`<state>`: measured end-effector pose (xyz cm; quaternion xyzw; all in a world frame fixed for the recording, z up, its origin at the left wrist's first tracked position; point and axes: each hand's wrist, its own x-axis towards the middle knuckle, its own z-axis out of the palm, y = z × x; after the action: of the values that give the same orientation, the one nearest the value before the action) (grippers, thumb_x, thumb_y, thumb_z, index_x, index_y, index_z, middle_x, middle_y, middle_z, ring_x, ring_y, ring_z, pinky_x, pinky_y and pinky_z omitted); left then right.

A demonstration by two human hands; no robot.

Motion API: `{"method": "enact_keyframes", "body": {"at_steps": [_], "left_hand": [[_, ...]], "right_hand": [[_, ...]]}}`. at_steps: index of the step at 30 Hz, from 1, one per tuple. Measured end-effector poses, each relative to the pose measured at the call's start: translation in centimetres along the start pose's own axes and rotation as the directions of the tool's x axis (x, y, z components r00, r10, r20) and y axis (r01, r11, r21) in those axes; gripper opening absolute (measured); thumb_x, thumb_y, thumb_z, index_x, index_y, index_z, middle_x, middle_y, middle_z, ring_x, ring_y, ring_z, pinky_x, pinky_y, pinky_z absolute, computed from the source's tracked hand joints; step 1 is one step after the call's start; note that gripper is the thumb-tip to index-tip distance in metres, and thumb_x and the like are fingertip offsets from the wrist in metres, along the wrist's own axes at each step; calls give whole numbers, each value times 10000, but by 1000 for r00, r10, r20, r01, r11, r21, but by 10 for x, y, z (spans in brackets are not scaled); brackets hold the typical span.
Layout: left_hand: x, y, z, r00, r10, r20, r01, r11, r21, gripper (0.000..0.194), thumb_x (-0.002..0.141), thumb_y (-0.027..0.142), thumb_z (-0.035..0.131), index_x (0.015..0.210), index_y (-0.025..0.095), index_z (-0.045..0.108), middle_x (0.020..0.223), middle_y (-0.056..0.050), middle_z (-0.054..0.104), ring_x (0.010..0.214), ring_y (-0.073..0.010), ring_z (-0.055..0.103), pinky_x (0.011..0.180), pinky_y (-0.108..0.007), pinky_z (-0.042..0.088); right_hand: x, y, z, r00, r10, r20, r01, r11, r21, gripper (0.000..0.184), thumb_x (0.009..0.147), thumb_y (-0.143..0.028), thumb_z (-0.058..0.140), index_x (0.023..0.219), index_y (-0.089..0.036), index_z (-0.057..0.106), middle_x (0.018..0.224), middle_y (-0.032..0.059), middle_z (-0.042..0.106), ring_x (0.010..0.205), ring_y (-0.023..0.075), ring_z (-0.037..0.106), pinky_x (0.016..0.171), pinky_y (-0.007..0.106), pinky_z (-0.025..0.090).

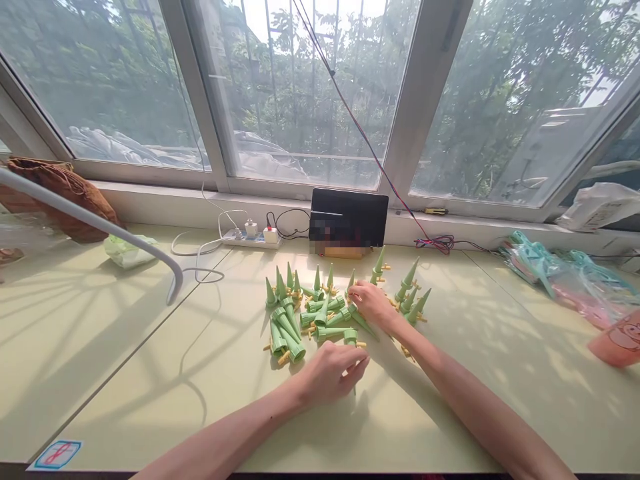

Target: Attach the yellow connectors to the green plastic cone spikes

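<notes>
Several green cone-shaped plastic spikes (290, 320) with small yellow fittings lie and stand in a cluster on the pale table (150, 373). My left hand (333, 373) rests at the near edge of the pile, fingers curled and pinched on a green spike that pokes out below them. Farther back, my right hand (370, 303) lies palm down among the spikes, its fingers closed on one of the green pieces (350, 313). A few more cones (413, 293) stand upright just right of that hand.
A black tablet (349, 220) leans against the window sill behind the pile. A white power strip (253, 237) with cables lies to its left. A grey lamp arm (100, 227) crosses the left side. Teal and pink plastic bags (565, 280) lie at the right.
</notes>
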<state>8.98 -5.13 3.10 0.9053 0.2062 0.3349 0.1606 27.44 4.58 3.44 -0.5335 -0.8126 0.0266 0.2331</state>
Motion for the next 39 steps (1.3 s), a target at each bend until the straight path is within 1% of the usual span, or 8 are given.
{"method": "enact_keyframes", "body": {"at_steps": [4,7,9,13,18,23,30,39], "left_hand": [[0,0,-1,1000,-11,-12,11,999,-31,309,977,163,396,689,187,506,555,42,395,497,-99,310,485,-263,220],[0,-2,-1,999,-23,-27,21,999,-45,320,1007,208,398,732,182,559,572,31,442,503,-98,337,497,-260,246],[-1,-3,0,999,-26,-37,25,999,-40,345,1016,241,413,711,183,564,568,28,444,491,-97,325,492,-260,248],[-3,-6,3,994,-20,-103,19,1000,-13,406,1006,233,439,607,189,503,530,36,388,459,-98,286,465,-265,222],[-5,-6,6,967,-66,-245,58,998,-38,200,987,133,446,960,202,633,678,4,583,508,-103,446,483,-241,344],[-4,-7,5,942,-81,-325,63,996,-63,282,950,120,510,1204,230,563,972,-55,662,531,-73,522,479,-200,429],[-5,-9,3,974,-83,-212,86,996,5,215,955,151,523,1149,228,575,905,-35,648,531,-80,492,494,-208,430],[-4,-9,4,968,-104,-229,99,995,-32,91,963,143,530,1019,209,557,848,-3,619,530,-72,513,497,-197,398]], "right_hand": [[-5,1,-5,997,-7,-71,10,999,35,208,973,-129,514,833,-163,663,829,38,590,642,127,523,609,233,378],[-17,-1,-13,967,-36,-253,81,982,170,199,1003,-181,480,879,-172,636,846,39,576,620,127,507,605,243,413],[-31,-5,-18,929,-57,-366,158,955,251,199,1020,-212,450,909,-186,614,863,44,580,630,135,521,604,256,437],[-68,-16,-20,900,-42,-435,197,927,319,177,1034,-237,426,910,-209,549,809,37,603,637,154,569,591,277,477],[-98,-35,-15,876,77,-476,180,863,471,114,1025,-207,458,965,-216,555,785,16,659,512,117,625,544,263,529],[-99,-49,-7,908,135,-396,155,771,617,115,1017,-251,494,933,-216,564,712,4,643,517,133,637,512,264,542],[-104,-46,-4,948,75,-308,145,762,631,161,1023,-285,485,895,-218,554,688,-5,598,543,135,600,507,260,524],[-103,-50,-10,950,51,-310,156,779,608,73,997,-265,531,976,-217,582,808,29,659,607,146,645,526,266,538]]}}
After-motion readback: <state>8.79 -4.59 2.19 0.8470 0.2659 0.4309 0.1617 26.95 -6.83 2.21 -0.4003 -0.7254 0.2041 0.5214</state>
